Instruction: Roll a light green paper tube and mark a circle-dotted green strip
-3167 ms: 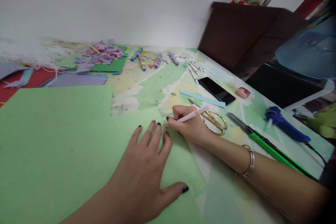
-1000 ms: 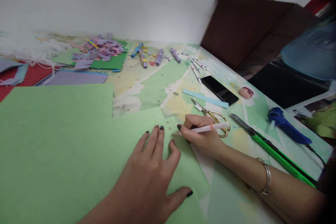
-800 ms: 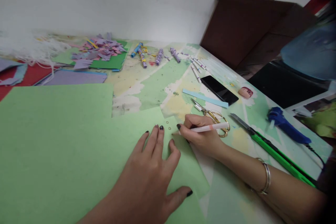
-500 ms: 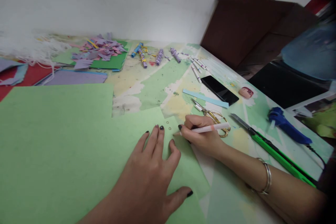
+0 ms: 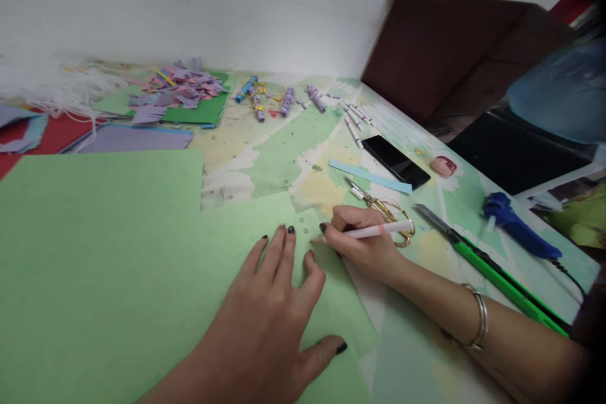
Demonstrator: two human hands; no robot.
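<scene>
My left hand lies flat with fingers spread on a large light green paper sheet, pressing it onto the table. My right hand is closed around a white pen, its tip touching the sheet's far right corner just beyond my left fingertips. A few tiny circles are drawn on the paper there. A silver bangle sits on my right wrist.
Gold scissors lie right behind my right hand. A green utility knife, a blue glue gun, a black phone, a light blue paper strip, white pens and paper scraps are on the table. A dark cabinet stands at the right.
Over three seconds my right hand shifted slightly right along the paper edge and the pen tilted lower. In the last second both hands stay almost still.
</scene>
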